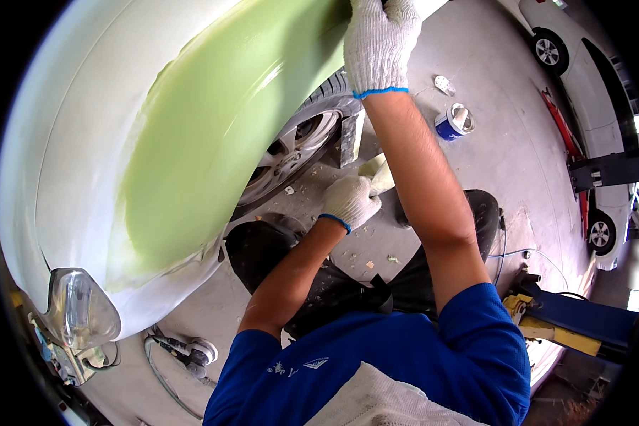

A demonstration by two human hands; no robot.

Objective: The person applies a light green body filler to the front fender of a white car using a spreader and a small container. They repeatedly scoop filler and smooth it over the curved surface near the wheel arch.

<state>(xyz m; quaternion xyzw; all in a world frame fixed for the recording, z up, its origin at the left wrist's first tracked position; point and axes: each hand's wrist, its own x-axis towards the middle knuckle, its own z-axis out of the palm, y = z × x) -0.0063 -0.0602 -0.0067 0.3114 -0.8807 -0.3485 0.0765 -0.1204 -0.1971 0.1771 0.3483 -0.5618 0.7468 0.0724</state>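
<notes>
My left hand (351,204), in a white knit glove with a blue cuff, is closed around the near end of a pale cream piece (382,176). That piece runs behind my right forearm, so its full shape is hidden. My right hand (382,44), gloved the same way, reaches up to the white car body panel (78,135) at the top edge. Its fingertips leave the picture, and whatever they may hold is out of sight. A broad patch of light green filler (192,153) covers much of the panel, left of both hands.
Below the panel sits a wheel (298,145). A blue-and-white can (454,123) and a white perforated disc (444,85) are on the floor. A sander (195,355) with a hose lies lower left. Blue-and-yellow lift equipment (568,319) and another white car (610,106) occupy the right.
</notes>
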